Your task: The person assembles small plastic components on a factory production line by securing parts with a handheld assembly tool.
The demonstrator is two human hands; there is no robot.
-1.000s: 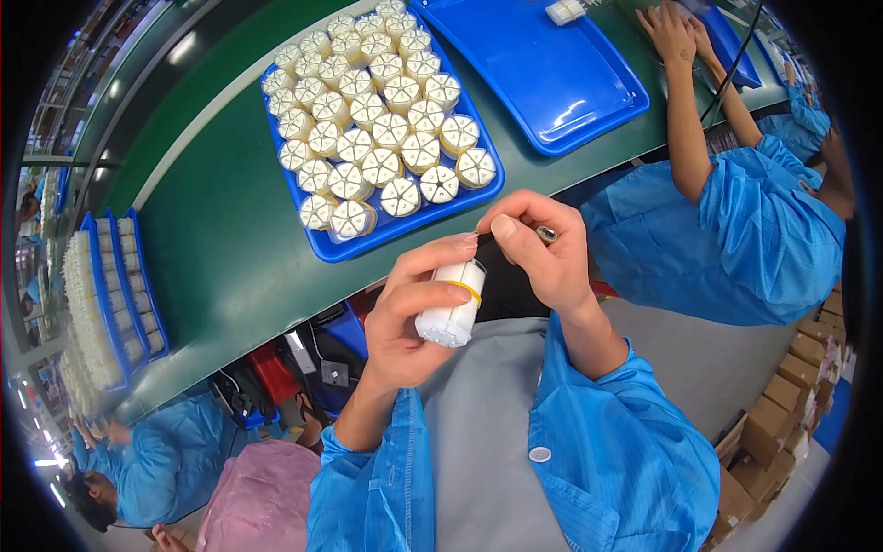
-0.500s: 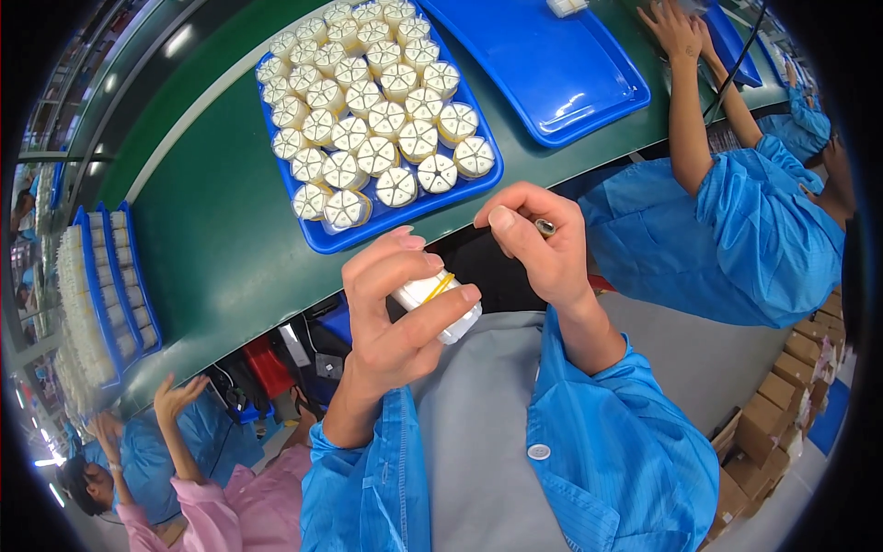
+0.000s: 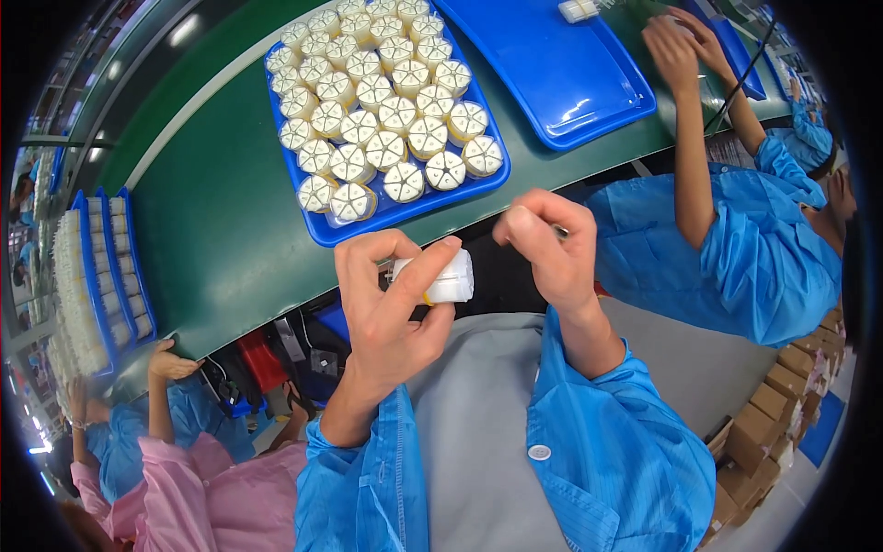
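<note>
Over my lap, near the bench edge, my left hand [image 3: 384,317] grips a white rounded piece [image 3: 452,281] with a yellow band. It lies sideways between thumb and fingers, partly hidden by them. Just right of it, and apart from it, my right hand [image 3: 558,258] is closed around a slim object with a metal end [image 3: 560,233]. Motion smears that object, so its kind is unclear. Beyond both hands, a blue tray [image 3: 329,232] carries rows of similar white pieces [image 3: 403,183], standing upright with star-like lines across their round tops.
A second blue tray [image 3: 589,115] on the right holds a small white bundle [image 3: 579,10] at its far end. Stacked blue trays [image 3: 120,276] of white pieces stand at left on the green bench [image 3: 212,248]. Co-workers [image 3: 727,212] sit on both sides; cardboard boxes [image 3: 768,400] are behind right.
My left hand has turned the white piece to lie more level, its end now facing right. My right hand has shifted slightly right. The left co-worker's hand has lowered to the bench edge.
</note>
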